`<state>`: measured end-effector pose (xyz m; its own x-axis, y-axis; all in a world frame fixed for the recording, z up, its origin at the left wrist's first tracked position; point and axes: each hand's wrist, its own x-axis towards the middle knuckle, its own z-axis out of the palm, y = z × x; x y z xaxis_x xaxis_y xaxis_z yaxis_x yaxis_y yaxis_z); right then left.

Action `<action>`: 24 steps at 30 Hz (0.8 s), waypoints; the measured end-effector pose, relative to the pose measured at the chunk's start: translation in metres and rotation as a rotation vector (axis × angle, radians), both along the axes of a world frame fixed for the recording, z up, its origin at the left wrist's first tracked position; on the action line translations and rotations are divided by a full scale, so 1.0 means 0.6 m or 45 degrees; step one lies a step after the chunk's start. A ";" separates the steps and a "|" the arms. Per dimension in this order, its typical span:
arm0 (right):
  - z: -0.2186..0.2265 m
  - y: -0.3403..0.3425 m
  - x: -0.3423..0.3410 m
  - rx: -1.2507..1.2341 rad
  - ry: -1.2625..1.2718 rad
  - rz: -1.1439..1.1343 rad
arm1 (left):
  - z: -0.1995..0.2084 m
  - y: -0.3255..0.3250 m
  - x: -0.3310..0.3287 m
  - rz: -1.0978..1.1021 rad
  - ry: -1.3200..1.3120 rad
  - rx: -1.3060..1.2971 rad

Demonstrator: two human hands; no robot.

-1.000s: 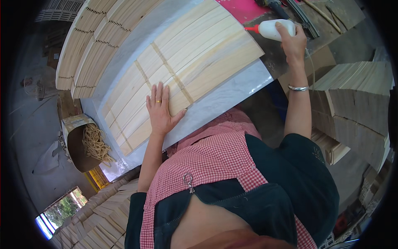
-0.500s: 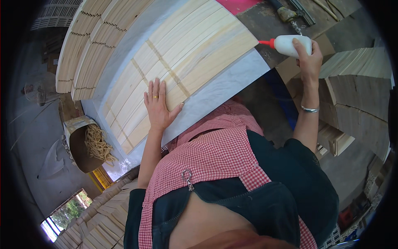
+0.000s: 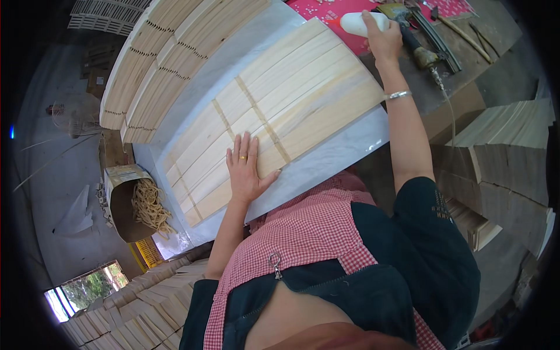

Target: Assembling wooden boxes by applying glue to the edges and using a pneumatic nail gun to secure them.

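My left hand (image 3: pixel 246 169) lies flat, fingers spread, on a panel of pale wooden slats (image 3: pixel 303 76) laid side by side on the table. Tan bands (image 3: pixel 256 107) cross the slats. A ring shows on one finger. At the panel's far right corner, my right hand (image 3: pixel 385 42) is wrapped round a white squeeze bottle (image 3: pixel 357 24) tipped on its side. Its red nozzle (image 3: pixel 333 23) points left, toward the panel's far end, over a pink sheet (image 3: pixel 309 8). From this view I cannot tell whether the nozzle touches the wood.
Stacked slats (image 3: pixel 160 64) stand at the table's far left. A box of tan rubber bands (image 3: pixel 125 204) is at the near left. A nail gun (image 3: pixel 423 53) with a hose and a hammer (image 3: pixel 464 38) lie far right. More wood stacks (image 3: pixel 501 157) stand at right.
My right hand has carried the bottle leftward and farther away, along the panel's far right end. My left hand stays flat on the slats. The whole view has shifted slightly.
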<state>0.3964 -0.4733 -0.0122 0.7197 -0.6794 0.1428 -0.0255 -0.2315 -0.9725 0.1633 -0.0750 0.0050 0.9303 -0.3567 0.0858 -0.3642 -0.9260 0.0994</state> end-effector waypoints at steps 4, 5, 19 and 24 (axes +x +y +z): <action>-0.010 0.010 0.048 -0.091 0.028 -0.009 | 0.002 -0.001 0.002 0.008 0.009 0.000; -0.003 0.012 0.052 -0.075 0.074 0.023 | 0.002 0.000 0.003 0.013 0.012 0.003; 0.083 -0.018 0.008 -0.087 0.389 0.139 | -0.004 0.004 0.002 0.004 0.017 0.016; 0.074 -0.044 -0.006 -0.149 0.431 0.119 | -0.004 0.003 0.001 0.001 0.019 0.012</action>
<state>0.3930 -0.5000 0.0324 0.7976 -0.6017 -0.0411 -0.3150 -0.3575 -0.8792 0.1642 -0.0735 0.0028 0.9318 -0.3563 0.0689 -0.3617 -0.9273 0.0963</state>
